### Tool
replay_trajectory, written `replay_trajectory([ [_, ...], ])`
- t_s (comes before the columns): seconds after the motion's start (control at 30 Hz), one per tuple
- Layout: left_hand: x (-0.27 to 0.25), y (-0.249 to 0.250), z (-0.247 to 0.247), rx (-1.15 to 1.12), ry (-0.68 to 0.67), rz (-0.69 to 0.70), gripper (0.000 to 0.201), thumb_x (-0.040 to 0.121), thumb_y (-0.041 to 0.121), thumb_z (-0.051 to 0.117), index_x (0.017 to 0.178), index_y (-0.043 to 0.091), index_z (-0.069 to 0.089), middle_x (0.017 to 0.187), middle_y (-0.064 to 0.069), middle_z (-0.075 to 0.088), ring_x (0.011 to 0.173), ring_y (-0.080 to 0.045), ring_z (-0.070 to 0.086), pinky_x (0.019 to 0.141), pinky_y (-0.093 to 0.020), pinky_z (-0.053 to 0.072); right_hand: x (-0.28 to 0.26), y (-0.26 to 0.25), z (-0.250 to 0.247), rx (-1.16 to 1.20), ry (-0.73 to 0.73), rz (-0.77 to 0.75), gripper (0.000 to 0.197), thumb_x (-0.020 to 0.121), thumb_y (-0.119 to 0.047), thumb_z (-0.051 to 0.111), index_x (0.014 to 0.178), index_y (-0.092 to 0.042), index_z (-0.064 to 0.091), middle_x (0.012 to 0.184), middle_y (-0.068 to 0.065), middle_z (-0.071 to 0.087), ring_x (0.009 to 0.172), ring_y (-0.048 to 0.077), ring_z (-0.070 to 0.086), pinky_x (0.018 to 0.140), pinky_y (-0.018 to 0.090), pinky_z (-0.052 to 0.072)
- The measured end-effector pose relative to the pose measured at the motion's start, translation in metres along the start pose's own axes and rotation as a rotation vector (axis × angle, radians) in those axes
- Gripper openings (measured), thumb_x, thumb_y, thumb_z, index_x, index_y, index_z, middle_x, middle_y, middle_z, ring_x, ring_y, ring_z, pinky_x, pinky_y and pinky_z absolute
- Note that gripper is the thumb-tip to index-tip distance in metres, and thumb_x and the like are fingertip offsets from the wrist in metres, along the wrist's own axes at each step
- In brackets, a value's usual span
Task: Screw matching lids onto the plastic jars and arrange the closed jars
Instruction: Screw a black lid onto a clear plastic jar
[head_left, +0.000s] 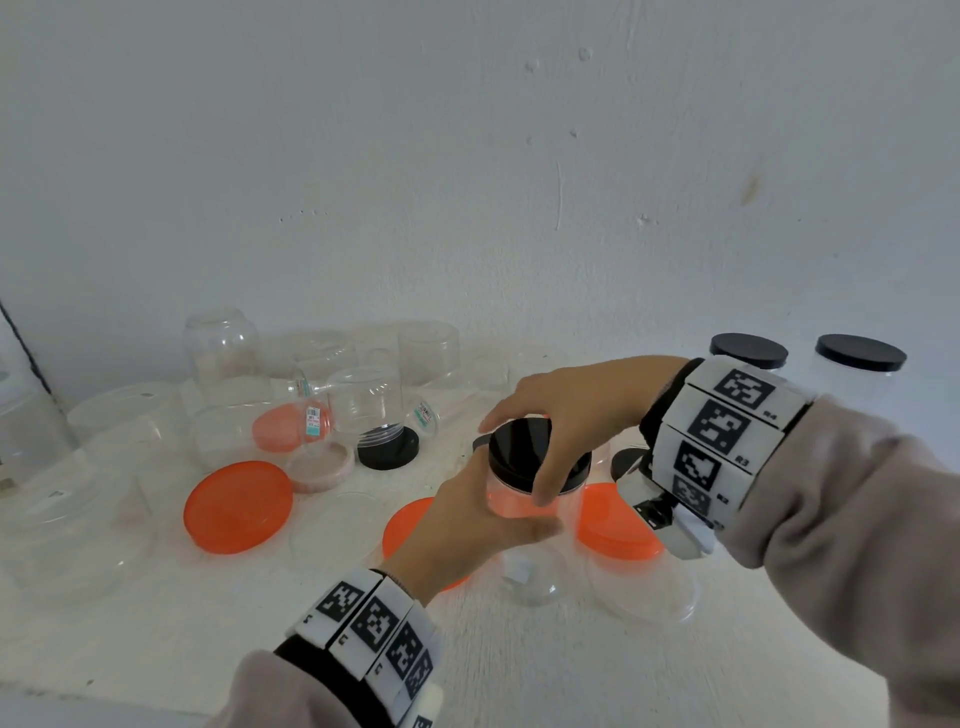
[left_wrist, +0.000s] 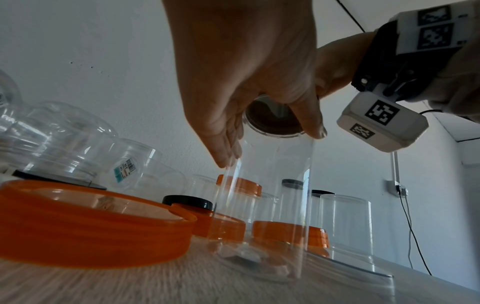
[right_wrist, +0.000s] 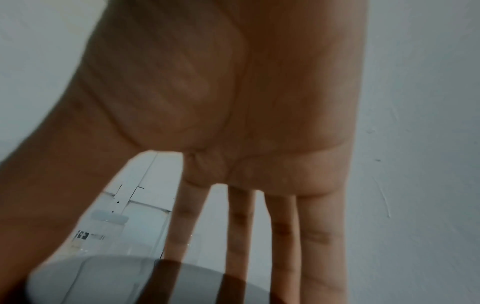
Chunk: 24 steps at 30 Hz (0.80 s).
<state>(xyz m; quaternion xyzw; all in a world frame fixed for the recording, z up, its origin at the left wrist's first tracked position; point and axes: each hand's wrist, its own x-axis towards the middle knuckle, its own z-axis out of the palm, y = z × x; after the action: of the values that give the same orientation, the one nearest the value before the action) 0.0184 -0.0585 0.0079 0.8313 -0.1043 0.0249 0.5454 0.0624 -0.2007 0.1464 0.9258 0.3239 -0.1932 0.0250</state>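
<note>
Right now I read this as the screwing step, mid-turn, on one tall clear jar (head_left: 524, 512) standing upright on the table (head_left: 519, 670), just past centre toward 5 o'clock in the head view. Going left to right: a loose orange lid (head_left: 238, 506) lies flat at 8 o'clock, with open clear jars crowded behind it toward 10 o'clock. Next comes my left hand (head_left: 467, 525), fingers wrapped round the jar's wall to brace it. Over it, my right hand (head_left: 566, 410) reaches in from 3 o'clock, fingertips curled round the rim of the black lid (head_left: 519, 441) that sits on the jar's mouth. Whether the lid is fully seated, I cannot tell. Far right, at 2 o'clock, two jars with black lids (head_left: 860, 353) are already closed. The next move, I judge, calls for more twisting until snug, holding the jar firm, then setting it beside those two.
</note>
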Motion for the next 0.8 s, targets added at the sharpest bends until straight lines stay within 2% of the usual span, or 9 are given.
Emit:
replay_trajectory([
  [0.07,0.000,0.001,0.000,0.003,-0.006,0.003,0.071,0.064,0.045,0.084,0.114,0.061,0.037,0.111,0.038,0.054,0.101,0.027,0.045,0.072,0.005,0.036,0.000,0.000,-0.002,0.002,0.010,-0.046,0.072,0.068,-0.050,0.080,0.131,-0.054,0.044,0.119,-0.020,0.038,0.115,0.007,0.039,0.099,0.032,0.040],
  [0.17,0.000,0.000,0.000,0.000,-0.011,-0.003,0.069,0.064,0.045,0.084,0.112,0.061,0.037,0.109,0.039,0.053,0.097,0.029,0.044,0.071,0.000,0.037,0.003,0.002,0.000,0.023,0.069,-0.044,0.068,0.064,-0.058,0.079,0.126,-0.051,0.051,0.116,-0.020,0.045,0.111,0.008,0.047,0.095,0.032,0.045],
  [0.33,-0.001,0.001,0.001,-0.036,-0.009,-0.022,0.067,0.055,0.050,0.082,0.105,0.065,0.040,0.108,0.037,0.056,0.098,0.025,0.048,0.072,-0.004,0.040,0.009,-0.001,0.010,0.028,0.177,0.060,0.068,0.060,-0.079,0.067,0.113,-0.039,0.055,0.099,-0.016,0.051,0.075,0.017,0.068,0.064,0.029,0.057],
  [0.47,-0.001,0.000,0.000,-0.014,-0.003,-0.001,0.069,0.063,0.045,0.085,0.112,0.059,0.039,0.114,0.032,0.056,0.102,0.023,0.047,0.073,0.000,0.039,0.005,0.001,0.004,0.054,0.008,-0.021,0.072,0.067,-0.057,0.078,0.130,-0.051,0.045,0.119,-0.019,0.041,0.110,0.009,0.045,0.093,0.032,0.045],
  [0.53,-0.001,0.000,0.000,-0.012,0.003,0.008,0.070,0.064,0.043,0.085,0.114,0.058,0.039,0.113,0.033,0.056,0.102,0.024,0.047,0.073,0.005,0.037,0.003,0.001,0.000,0.038,-0.019,-0.057,0.074,0.067,-0.046,0.082,0.131,-0.054,0.044,0.121,-0.020,0.039,0.114,0.008,0.040,0.096,0.030,0.041],
  [0.6,-0.001,0.000,0.000,-0.013,-0.002,0.009,0.069,0.063,0.044,0.085,0.113,0.059,0.039,0.111,0.035,0.056,0.101,0.024,0.047,0.073,0.004,0.037,0.003,0.002,0.000,0.037,0.023,-0.062,0.071,0.065,-0.049,0.082,0.127,-0.054,0.048,0.119,-0.022,0.042,0.112,0.007,0.043,0.093,0.029,0.041],
  [0.7,-0.001,-0.001,0.000,-0.037,-0.009,-0.013,0.066,0.059,0.049,0.084,0.107,0.062,0.041,0.108,0.036,0.057,0.099,0.025,0.048,0.071,-0.003,0.041,0.005,0.000,0.005,0.047,0.105,0.009,0.064,0.061,-0.070,0.074,0.117,-0.047,0.054,0.109,-0.017,0.052,0.092,0.009,0.061,0.076,0.028,0.052],
  [0.77,0.000,-0.002,0.001,-0.053,-0.008,-0.015,0.067,0.058,0.047,0.084,0.105,0.065,0.041,0.108,0.037,0.057,0.099,0.025,0.048,0.072,-0.004,0.041,0.007,-0.003,0.012,0.000,0.180,0.068,0.066,0.062,-0.080,0.064,0.111,-0.037,0.054,0.095,-0.014,0.054,0.069,0.007,0.058,0.056,0.024,0.044],
  [0.8,0.000,-0.002,0.001,-0.053,-0.008,-0.013,0.067,0.058,0.046,0.084,0.106,0.066,0.041,0.108,0.037,0.057,0.100,0.024,0.048,0.074,-0.004,0.040,0.008,-0.003,0.015,-0.014,0.204,0.084,0.066,0.064,-0.081,0.062,0.110,-0.035,0.053,0.092,-0.014,0.053,0.067,0.005,0.054,0.054,0.024,0.039],
])
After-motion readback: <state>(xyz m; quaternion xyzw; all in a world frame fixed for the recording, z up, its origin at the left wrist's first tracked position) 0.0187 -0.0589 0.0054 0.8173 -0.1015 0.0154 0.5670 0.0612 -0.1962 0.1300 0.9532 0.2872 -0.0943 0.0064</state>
